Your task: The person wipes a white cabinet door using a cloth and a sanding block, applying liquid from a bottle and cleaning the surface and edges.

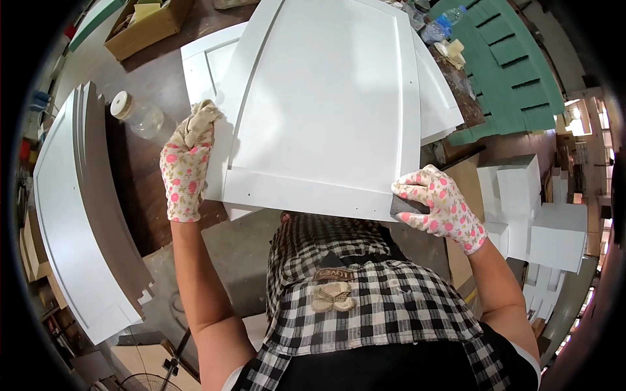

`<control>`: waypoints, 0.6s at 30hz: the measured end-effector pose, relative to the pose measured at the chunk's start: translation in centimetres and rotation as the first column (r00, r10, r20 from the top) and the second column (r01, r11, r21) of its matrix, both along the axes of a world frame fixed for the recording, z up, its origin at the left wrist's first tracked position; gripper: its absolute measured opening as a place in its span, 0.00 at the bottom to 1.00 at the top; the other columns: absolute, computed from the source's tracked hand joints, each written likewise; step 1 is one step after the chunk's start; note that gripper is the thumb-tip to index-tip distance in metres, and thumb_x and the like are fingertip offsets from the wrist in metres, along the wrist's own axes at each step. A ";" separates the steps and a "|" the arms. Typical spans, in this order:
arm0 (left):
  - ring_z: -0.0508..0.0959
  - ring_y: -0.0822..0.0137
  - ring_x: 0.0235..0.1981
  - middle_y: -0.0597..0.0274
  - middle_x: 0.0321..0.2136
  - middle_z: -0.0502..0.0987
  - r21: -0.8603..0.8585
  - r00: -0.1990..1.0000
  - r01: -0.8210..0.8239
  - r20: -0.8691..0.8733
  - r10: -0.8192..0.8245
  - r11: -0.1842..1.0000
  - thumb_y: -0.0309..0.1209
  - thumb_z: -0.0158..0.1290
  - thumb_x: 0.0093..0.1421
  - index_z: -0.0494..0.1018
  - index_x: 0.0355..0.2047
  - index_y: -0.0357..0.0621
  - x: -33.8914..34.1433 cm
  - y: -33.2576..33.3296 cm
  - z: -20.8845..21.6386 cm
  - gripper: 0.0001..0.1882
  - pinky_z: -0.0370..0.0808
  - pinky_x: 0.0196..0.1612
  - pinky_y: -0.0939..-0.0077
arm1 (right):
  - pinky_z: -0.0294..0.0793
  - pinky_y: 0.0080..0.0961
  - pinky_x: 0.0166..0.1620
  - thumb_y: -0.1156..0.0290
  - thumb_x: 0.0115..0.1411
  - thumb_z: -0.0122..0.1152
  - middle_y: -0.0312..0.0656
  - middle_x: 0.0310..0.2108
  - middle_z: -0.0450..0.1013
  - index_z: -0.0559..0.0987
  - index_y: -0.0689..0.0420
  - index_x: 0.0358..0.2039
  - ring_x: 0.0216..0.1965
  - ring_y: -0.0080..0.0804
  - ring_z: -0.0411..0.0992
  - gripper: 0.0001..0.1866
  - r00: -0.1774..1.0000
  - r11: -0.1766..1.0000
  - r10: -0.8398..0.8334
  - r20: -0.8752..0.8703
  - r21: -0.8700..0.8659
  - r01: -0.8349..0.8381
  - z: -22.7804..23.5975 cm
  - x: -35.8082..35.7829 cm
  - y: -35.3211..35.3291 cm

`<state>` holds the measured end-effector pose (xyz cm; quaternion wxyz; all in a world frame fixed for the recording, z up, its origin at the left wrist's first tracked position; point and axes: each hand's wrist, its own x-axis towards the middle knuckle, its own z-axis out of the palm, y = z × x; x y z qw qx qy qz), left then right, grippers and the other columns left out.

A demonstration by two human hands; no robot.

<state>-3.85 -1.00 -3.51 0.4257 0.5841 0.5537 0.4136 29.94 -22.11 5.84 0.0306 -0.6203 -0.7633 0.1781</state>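
A white framed panel (319,85) lies in front of me, its near edge close to my apron. My right hand (445,207), in a pink-flowered glove, pinches a dark grey sanding block (407,207) against the panel's near right corner. At the panel's left side is my left hand (186,163), gloved the same way. Its fingers are curled closed, and a bunched beige shape shows at them; whether that is cloth or just worn glove fingertips is unclear. Beneath the top panel, another white panel (203,68) sticks out at the left and right.
A clear jar with a white lid (134,114) stands on the brown table (124,189). More white panels (72,195) are stacked left. A cardboard box (147,29), plastic bottle (443,26) and green slatted panel (508,58) lie farther off. White boxes (557,234) stand right.
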 end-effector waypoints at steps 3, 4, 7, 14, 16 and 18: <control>0.76 0.75 0.48 0.63 0.47 0.79 0.059 0.992 0.022 0.122 -0.029 0.998 0.23 0.53 0.62 0.75 0.50 0.37 -0.1 0.1 -0.4 0.15 0.68 0.54 0.83 | 0.69 0.38 0.53 0.56 0.49 0.67 0.42 0.42 0.74 0.79 0.54 0.47 0.48 0.40 0.69 0.26 0.998 1.000 -0.006 0.058 -0.006 0.006 -0.1 -1.2 0.2; 0.76 0.75 0.47 0.64 0.46 0.80 0.100 0.997 0.017 0.068 -0.024 0.995 0.25 0.54 0.61 0.76 0.49 0.40 0.2 0.1 -0.1 0.15 0.69 0.53 0.83 | 0.69 0.38 0.53 0.56 0.48 0.67 0.42 0.42 0.74 0.79 0.54 0.46 0.48 0.40 0.69 0.26 0.997 1.000 -0.007 0.071 0.002 0.007 -0.4 -1.7 0.4; 0.78 0.74 0.45 0.62 0.44 0.81 0.181 0.996 0.018 -0.088 -0.002 0.983 0.31 0.58 0.60 0.77 0.49 0.43 1.2 -0.2 0.9 0.16 0.72 0.50 0.80 | 0.69 0.40 0.53 0.56 0.49 0.66 0.44 0.40 0.75 0.80 0.55 0.42 0.45 0.40 0.71 0.22 0.989 0.991 0.024 -0.145 0.136 -0.004 -2.2 -3.8 2.5; 0.79 0.70 0.45 0.59 0.43 0.81 0.247 0.970 -0.029 -0.229 0.087 0.969 0.34 0.60 0.59 0.75 0.51 0.42 0.4 0.2 -0.3 0.21 0.74 0.50 0.76 | 0.72 0.38 0.50 0.56 0.51 0.64 0.43 0.43 0.73 0.78 0.57 0.44 0.46 0.38 0.70 0.24 0.973 0.976 0.122 -0.196 0.203 -0.081 -3.3 -8.4 6.4; 0.79 0.71 0.46 0.60 0.44 0.80 0.205 0.998 -0.036 -0.052 0.047 0.978 0.32 0.58 0.60 0.75 0.51 0.41 -0.1 0.2 -0.4 0.19 0.73 0.51 0.77 | 0.71 0.37 0.50 0.57 0.52 0.65 0.44 0.39 0.72 0.78 0.57 0.38 0.44 0.39 0.70 0.18 0.992 0.987 0.085 -0.088 0.145 -0.072 -1.3 -5.9 4.0; 0.78 0.73 0.47 0.62 0.46 0.80 0.166 0.999 -0.034 0.019 0.032 0.986 0.31 0.57 0.60 0.75 0.51 0.41 0.1 -0.1 -0.5 0.18 0.72 0.52 0.78 | 0.70 0.36 0.50 0.56 0.52 0.64 0.42 0.40 0.72 0.78 0.56 0.38 0.45 0.37 0.70 0.18 0.994 0.999 0.032 0.101 -0.035 -0.029 0.6 -3.0 1.5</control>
